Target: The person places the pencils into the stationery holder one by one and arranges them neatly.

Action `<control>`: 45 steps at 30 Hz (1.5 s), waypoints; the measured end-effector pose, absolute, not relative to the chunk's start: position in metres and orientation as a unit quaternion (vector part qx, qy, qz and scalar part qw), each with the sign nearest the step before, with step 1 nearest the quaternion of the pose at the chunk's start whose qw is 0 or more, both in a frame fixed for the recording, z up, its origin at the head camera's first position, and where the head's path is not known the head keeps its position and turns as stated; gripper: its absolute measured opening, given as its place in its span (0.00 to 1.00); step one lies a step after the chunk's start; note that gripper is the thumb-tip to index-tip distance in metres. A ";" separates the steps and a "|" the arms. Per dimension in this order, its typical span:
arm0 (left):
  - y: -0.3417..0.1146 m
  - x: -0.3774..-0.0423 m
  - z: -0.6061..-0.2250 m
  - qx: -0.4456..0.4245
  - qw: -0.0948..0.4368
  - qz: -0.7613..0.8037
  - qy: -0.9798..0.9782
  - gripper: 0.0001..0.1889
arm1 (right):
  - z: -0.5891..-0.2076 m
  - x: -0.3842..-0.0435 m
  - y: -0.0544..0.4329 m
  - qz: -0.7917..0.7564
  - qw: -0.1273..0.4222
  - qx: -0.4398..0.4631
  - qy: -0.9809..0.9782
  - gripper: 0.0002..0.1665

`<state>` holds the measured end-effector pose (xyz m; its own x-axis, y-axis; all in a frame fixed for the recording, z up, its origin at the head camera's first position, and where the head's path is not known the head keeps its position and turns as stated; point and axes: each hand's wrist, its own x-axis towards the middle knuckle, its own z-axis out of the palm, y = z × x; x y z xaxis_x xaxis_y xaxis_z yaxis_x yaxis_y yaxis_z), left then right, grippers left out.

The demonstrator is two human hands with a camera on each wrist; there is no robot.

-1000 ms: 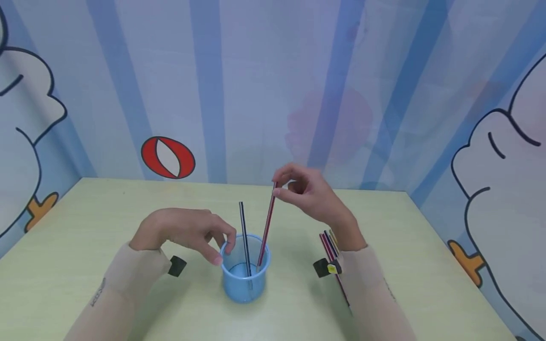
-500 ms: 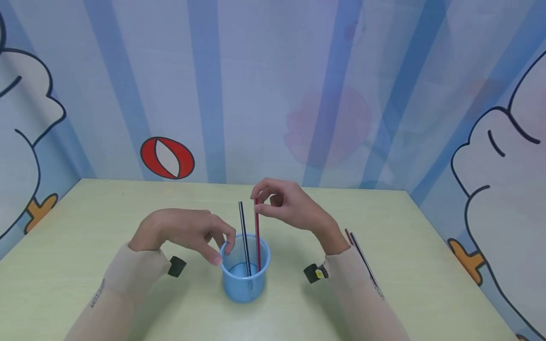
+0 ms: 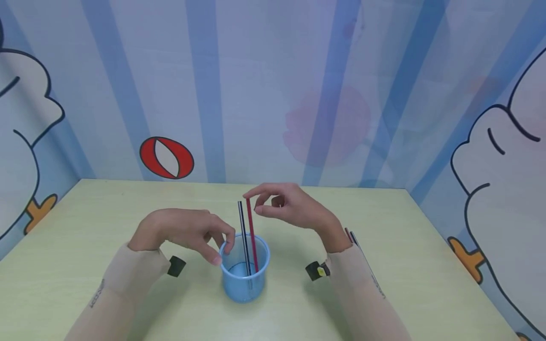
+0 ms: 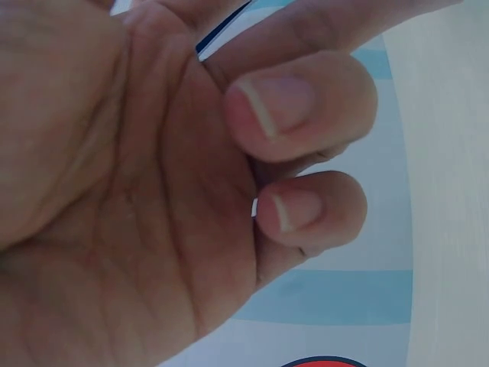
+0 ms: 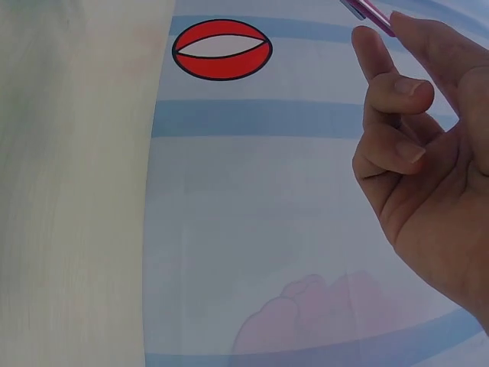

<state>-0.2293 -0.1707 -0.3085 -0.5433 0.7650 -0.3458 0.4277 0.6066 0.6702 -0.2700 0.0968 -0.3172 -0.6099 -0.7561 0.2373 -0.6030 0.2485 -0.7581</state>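
A translucent blue plastic cup [image 3: 243,288] stands upright on the table in the head view. My left hand [image 3: 187,228] pinches its left rim, the thumb outside and fingertips over the inner edge. Inside lean two pencils: a dark striped pencil [image 3: 242,222] and, just right of it, a red pencil [image 3: 251,226]. My right hand [image 3: 287,207] is above the cup's right side; its outstretched index fingertip touches the red pencil's top end, while thumb and other fingers stand off from it. The right wrist view shows the red pencil [image 5: 377,17] at the top edge.
More pencils [image 3: 356,242] lie on the pale table [image 3: 192,308] at the right, mostly hidden behind the right sleeve [image 3: 362,289]. A printed curtain [image 3: 256,94] rises along the table's back edge. Each wrist carries a small black camera mount [image 3: 176,266].
My right hand moved left with the red pencil, tilting it toward the striped one, and its thumb has let go. The left hand and the cup stayed in place.
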 end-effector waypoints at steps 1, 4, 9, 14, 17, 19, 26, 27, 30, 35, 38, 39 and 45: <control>-0.171 -0.229 -0.309 0.357 0.319 0.265 0.837 0.08 | -0.317 -0.270 0.097 -0.429 0.091 -0.435 0.786 0.19; -0.171 -0.229 -0.308 0.358 0.317 0.264 0.838 0.08 | -0.318 -0.270 0.096 -0.413 0.092 -0.444 0.790 0.22; -0.171 -0.228 -0.307 0.355 0.318 0.263 0.839 0.09 | -0.315 -0.270 0.098 -0.397 0.091 -0.449 0.795 0.24; -0.170 -0.228 -0.308 0.355 0.319 0.265 0.838 0.09 | -0.312 -0.271 0.106 -0.384 0.091 -0.444 0.805 0.25; -0.170 -0.228 -0.308 0.355 0.321 0.266 0.837 0.09 | -0.311 -0.272 0.112 -0.382 0.102 -0.430 0.812 0.25; -0.170 -0.228 -0.308 0.355 0.322 0.266 0.836 0.09 | -0.309 -0.272 0.116 -0.380 0.107 -0.419 0.818 0.25; -0.170 -0.228 -0.307 0.349 0.322 0.264 0.840 0.09 | -0.305 -0.276 0.132 -0.352 0.114 -0.384 0.846 0.24; -0.170 -0.228 -0.307 0.349 0.321 0.264 0.840 0.10 | -0.304 -0.277 0.135 -0.348 0.116 -0.378 0.850 0.24; -0.171 -0.228 -0.307 0.351 0.320 0.264 0.840 0.10 | -0.303 -0.279 0.144 -0.340 0.120 -0.360 0.861 0.24; -0.171 -0.228 -0.307 0.358 0.314 0.261 0.839 0.09 | -0.301 -0.280 0.155 -0.334 0.121 -0.348 0.868 0.23; -0.172 -0.228 -0.307 0.362 0.313 0.261 0.839 0.09 | -0.301 -0.282 0.160 -0.332 0.124 -0.350 0.867 0.22; -0.172 -0.228 -0.307 0.362 0.313 0.261 0.839 0.09 | -0.302 -0.283 0.161 -0.332 0.126 -0.350 0.867 0.22; -0.171 -0.228 -0.307 0.360 0.315 0.263 0.838 0.09 | -0.308 -0.287 0.168 -0.328 0.144 -0.337 0.870 0.19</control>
